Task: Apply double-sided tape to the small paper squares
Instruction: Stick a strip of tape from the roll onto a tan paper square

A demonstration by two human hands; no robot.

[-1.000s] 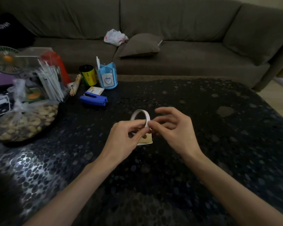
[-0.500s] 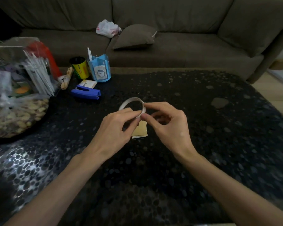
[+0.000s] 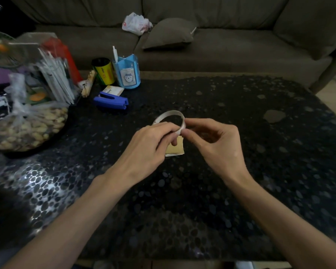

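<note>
Dark pebbled worktop (image 3: 241, 152) before a brown sofa (image 3: 221, 45). Left hand (image 3: 147, 150) grip holds the tape roll (image 3: 171, 114) over mid-worktop; right hand (image 3: 215, 144) grip pinches its right edge. Paper square (image 3: 176, 150) lies just beneath. Yellow can (image 3: 105, 72) reads "50"; pen holder (image 3: 127, 72) label unreadable.

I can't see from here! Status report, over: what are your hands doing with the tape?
Left hand grips tape roll. Right hand pinches its edge. Paper square lies beneath, on table. Nothing blocking.
</note>
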